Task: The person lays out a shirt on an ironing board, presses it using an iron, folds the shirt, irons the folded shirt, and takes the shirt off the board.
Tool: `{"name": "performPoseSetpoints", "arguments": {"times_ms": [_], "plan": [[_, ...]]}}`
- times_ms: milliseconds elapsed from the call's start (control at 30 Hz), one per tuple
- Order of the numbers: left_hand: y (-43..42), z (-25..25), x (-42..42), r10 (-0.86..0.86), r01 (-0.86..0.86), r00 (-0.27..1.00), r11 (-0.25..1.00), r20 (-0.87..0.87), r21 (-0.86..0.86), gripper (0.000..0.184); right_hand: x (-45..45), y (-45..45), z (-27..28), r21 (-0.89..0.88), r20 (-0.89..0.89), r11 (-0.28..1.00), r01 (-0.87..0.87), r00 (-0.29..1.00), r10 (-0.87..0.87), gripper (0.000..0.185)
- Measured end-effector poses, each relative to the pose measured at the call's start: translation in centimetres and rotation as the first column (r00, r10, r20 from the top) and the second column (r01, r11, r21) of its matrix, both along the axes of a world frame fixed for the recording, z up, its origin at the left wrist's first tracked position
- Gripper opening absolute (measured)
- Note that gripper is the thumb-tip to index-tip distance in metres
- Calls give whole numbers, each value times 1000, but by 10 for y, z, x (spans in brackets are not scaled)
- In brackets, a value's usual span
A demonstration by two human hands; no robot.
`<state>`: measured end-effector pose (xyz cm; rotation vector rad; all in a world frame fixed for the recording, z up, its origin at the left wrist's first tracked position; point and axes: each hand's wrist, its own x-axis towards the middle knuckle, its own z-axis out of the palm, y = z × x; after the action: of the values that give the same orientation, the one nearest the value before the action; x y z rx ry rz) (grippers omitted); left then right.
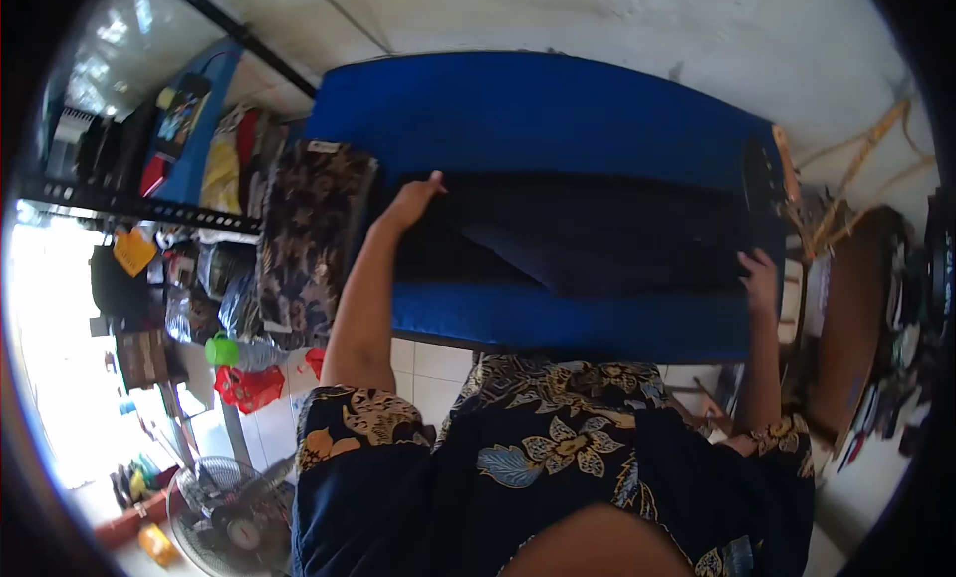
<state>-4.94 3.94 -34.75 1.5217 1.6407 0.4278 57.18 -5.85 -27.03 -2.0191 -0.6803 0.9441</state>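
Dark trousers (597, 229) lie stretched lengthwise across a blue-covered table (518, 109). At their left end, my left hand (413, 201) has its thumb and fingers closed on the dark fabric. My right hand (759, 276) rests at the lower right end of the trousers, fingers spread and touching the cloth near the table's edge. Left of the trousers sits a stack of folded patterned cloth (314, 238). A dark flat object (762, 174) stands at the table's right end, beyond my right hand.
A metal shelf (149, 207) with bags and clothes is at the left. Below it are a green-capped bottle (224, 350), a red bag (249, 386) and a fan (234, 527). A wooden rack (861, 159) and a brown board (846, 318) stand at the right.
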Motion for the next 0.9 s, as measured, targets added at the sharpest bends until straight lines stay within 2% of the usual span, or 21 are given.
{"name": "performPoseSetpoints", "arguments": {"times_ms": [100, 133, 200, 267, 333, 400, 433, 467, 500, 567, 600, 633, 667, 700, 733, 767, 833, 867, 900], "plan": [[5, 22, -4, -164, 164, 986, 986, -26, 2, 40, -6, -4, -31, -66, -21, 997, 29, 999, -31, 56], [7, 20, -11, -182, 181, 983, 983, -27, -7, 40, -4, 3, -30, -1, -45, 1000, 31, 999, -31, 54], [13, 16, -22, -185, 185, 983, 980, 2, -77, 28, 2, 21, -22, 131, -96, 991, 3, 995, 9, 49], [15, 15, -23, -154, 153, 988, 988, -25, -32, 23, 9, 36, -31, 192, -124, 981, -12, 992, 37, 45], [13, 17, -17, -114, 115, 993, 993, -41, 20, 18, 10, 48, -55, 193, 1, 980, 41, 999, -42, 32], [6, 27, 2, -13, 31, 975, 997, -223, 77, 15, 12, 49, -83, -25, 128, 997, -77, 989, 80, 35], [2, 31, 15, -17, 36, 976, 996, -219, 79, 15, 13, 48, -98, -22, 314, 991, -135, 940, 135, 28], [-3, 34, 33, -4, 127, 934, 937, -356, 324, 19, 13, 49, -95, -22, 318, 991, -132, 939, 132, 28], [-9, 37, 53, 47, 245, 877, 812, -478, 529, 24, 12, 50, -92, -61, 287, 987, -147, 945, 159, 25], [-34, 62, 113, -179, 290, 952, 787, -248, 545, 46, 2, 51, -79, -101, 255, 982, -159, 950, 180, 22], [-45, 61, 132, -434, 513, 858, 705, -274, 489, 66, -4, 52, -66, -41, 223, 985, -169, 959, 173, 20], [-57, 75, 151, -578, 644, 764, 653, -288, 399, 75, -9, 53, -53, 19, 192, 984, -177, 967, 170, 18], [-65, 69, 161, -619, 697, 716, 610, -321, 377, 76, -10, 55, -40, 19, 197, 984, -176, 966, 169, 18], [-72, 60, 167, -656, 745, 666, 565, -354, 354, 77, -11, 59, -26, 51, 129, 984, -169, 978, 161, 17], [-75, 49, 170, -635, 752, 660, 556, -403, 355, 60, -14, 63, -10, 83, 60, 984, -160, 986, 156, 16], [-75, 40, 169, -632, 748, 663, 556, -401, 361, 60, -19, 63, 9, 76, 8, 981, -180, 984, 180, 14], [-73, 32, 164, -592, 793, 609, 472, -528, 385, 50, -15, 64, 15, 128, -47, 976, -177, 982, 184, 11], [-75, 33, 162, -591, 791, 611, 473, -527, 387, 50, -14, 63, 18, 176, -108, 970, -168, 976, 188, 10], [-79, 34, 160, -547, 702, 709, 496, -445, 511, 51, -13, 62, 20, 175, -106, 970, -170, 976, 190, 10]]}}
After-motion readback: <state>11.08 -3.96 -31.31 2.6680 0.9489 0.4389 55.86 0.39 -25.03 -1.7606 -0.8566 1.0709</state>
